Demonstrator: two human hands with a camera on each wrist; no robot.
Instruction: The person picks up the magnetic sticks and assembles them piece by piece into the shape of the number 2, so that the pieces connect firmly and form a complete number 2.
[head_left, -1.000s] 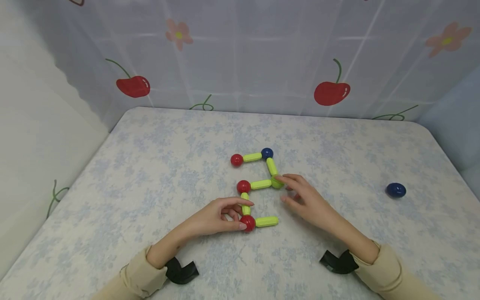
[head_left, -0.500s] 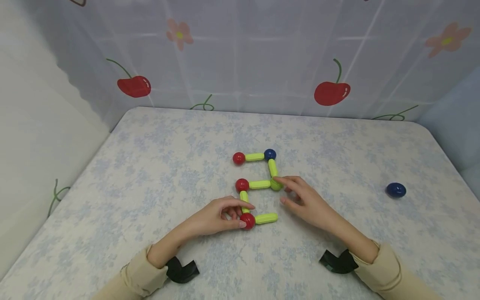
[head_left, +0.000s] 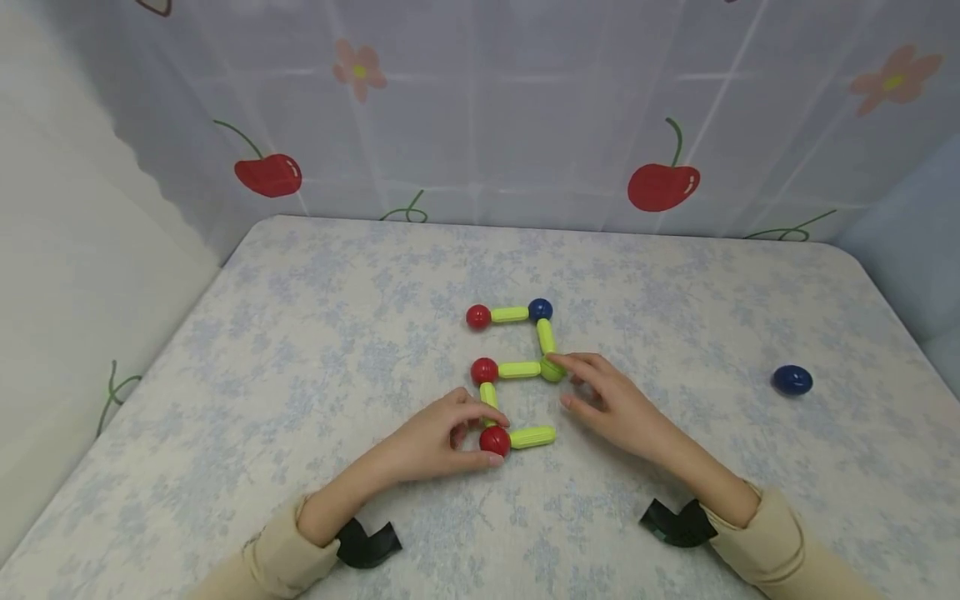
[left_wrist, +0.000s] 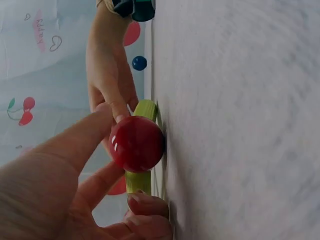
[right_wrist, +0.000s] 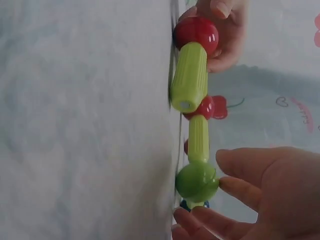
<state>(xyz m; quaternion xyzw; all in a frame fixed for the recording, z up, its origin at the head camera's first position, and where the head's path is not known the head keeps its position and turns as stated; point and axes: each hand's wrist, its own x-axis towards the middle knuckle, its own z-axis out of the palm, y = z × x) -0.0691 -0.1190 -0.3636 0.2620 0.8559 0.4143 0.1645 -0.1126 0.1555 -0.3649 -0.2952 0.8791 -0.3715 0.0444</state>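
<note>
Magnetic rods and balls form an angular chain on the table. My left hand [head_left: 438, 437] is around the nearest red ball [head_left: 494, 442]; its index finger lies above the ball and its thumb below, with no clear pinch. From that ball a yellow-green rod [head_left: 533, 437] points right, its far end free. Another rod [head_left: 489, 393] rises to the middle red ball [head_left: 484, 371]. A further rod [head_left: 519, 370] joins this to the green ball [head_left: 552, 371], which my right index fingertip touches. My right hand [head_left: 615, 404] has its thumb apart from the ball.
Farther back, a blue ball [head_left: 540, 310] and a red ball [head_left: 478, 317] end the chain, with a rod [head_left: 510, 314] between them. A loose blue ball [head_left: 792, 381] lies at the right of the patterned table [head_left: 337, 317]. A printed curtain [head_left: 480, 108] hangs behind.
The upper part of the chain has shifted slightly right, and the nearest ball and rod a little away from me. My left thumb has slid off the ball's surface to below it.
</note>
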